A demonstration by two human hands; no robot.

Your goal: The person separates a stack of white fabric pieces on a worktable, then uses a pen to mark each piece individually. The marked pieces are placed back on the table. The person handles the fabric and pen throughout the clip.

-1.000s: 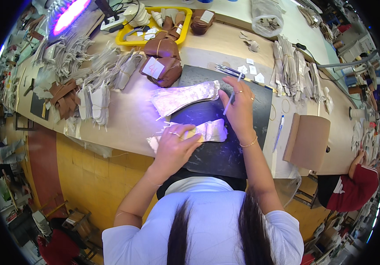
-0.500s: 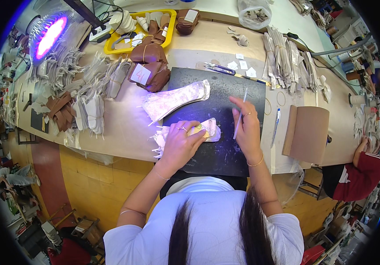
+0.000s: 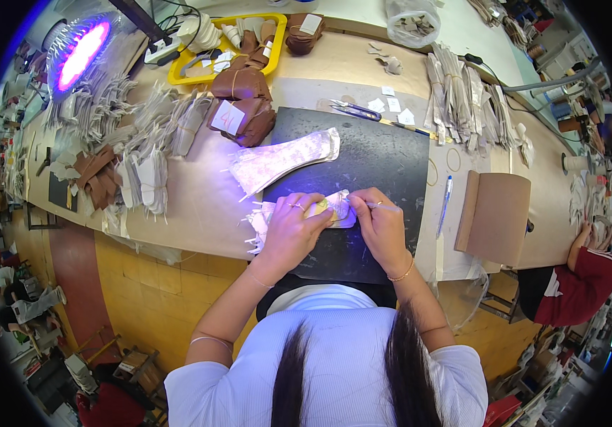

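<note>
My left hand (image 3: 294, 226) grips a small stack of pale, mottled cut pieces (image 3: 343, 214) and presses it on the black mat (image 3: 384, 164). A yellowish patch shows under its fingers. At the right end of that stack my right hand (image 3: 380, 224) is closed in a pinch around a thin, whitish pen-like stick (image 3: 390, 207). Its tip is hidden by the fingers, so whether it touches the stack I cannot tell. Beyond my left hand lies a longer, curved stack of similar pieces (image 3: 291, 158), partly on the mat.
Thread snips (image 3: 355, 110) lie at the mat's far edge. To the right are a blue pen (image 3: 444, 203) and a folded brown board (image 3: 498, 217). Brown bundles (image 3: 243, 117), a yellow tray (image 3: 277, 53) and a glowing lamp (image 3: 82, 57) stand far left. Another person (image 3: 582, 285) sits at right.
My right hand has come down and left to the end of the small stack, bringing the stick with it; its raised fingers have closed. My left hand stays on the stack.
</note>
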